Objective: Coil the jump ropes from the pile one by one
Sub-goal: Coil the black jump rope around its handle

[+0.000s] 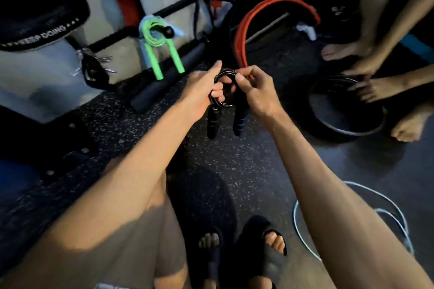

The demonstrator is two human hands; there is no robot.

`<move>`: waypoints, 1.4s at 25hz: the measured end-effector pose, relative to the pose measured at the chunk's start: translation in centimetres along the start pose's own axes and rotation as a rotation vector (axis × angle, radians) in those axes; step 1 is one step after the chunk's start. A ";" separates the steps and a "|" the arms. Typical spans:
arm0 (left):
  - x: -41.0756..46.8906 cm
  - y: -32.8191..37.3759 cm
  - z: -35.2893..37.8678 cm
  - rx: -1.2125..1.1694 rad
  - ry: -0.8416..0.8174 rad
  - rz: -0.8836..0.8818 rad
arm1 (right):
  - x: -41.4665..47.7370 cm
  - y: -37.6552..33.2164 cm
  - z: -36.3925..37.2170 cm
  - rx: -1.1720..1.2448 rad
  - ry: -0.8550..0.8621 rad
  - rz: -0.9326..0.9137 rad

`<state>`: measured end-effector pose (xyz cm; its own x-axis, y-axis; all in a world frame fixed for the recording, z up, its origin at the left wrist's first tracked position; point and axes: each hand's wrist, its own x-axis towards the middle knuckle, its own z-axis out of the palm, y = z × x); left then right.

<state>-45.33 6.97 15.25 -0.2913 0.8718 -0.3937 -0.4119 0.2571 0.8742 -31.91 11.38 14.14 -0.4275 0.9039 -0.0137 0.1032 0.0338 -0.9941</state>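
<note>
A black jump rope is wound into a small coil held in the air above the dark floor. Its two black handles hang down side by side under the coil. My left hand grips the coil, with its fingers curled through the loops. My right hand pinches the top right of the coil between thumb and fingers. A green jump rope, coiled with its two green handles pointing down, leans against the white base at the back left. A pale blue rope lies loose on the floor at the right.
A red and black band arcs up behind my hands. A dark round basin stands at the right, with another person's hands and feet at it. A long black handle lies left of my hands. My sandalled feet are at the bottom.
</note>
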 end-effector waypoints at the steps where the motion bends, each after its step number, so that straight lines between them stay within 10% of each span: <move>1: 0.4 -0.1 -0.6 -0.030 0.026 0.018 | 1.2 0.6 0.5 -0.013 -0.015 -0.024; 16: 6.9 -1.1 -9.5 -0.054 0.448 0.401 | 13.2 6.4 11.2 0.060 -0.237 -0.085; 27: 18.8 3.1 -12.5 0.653 0.869 0.904 | 22.8 6.7 15.5 -0.017 0.148 -0.400; 35: 22.7 2.8 -16.9 1.007 0.846 0.941 | 26.0 10.3 17.7 -0.310 0.141 -0.461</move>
<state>-67.67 20.48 4.00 -0.6082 0.4904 0.6241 0.7834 0.2441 0.5716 -57.87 27.62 1.61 -0.3694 0.8134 0.4493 0.2025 0.5424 -0.8154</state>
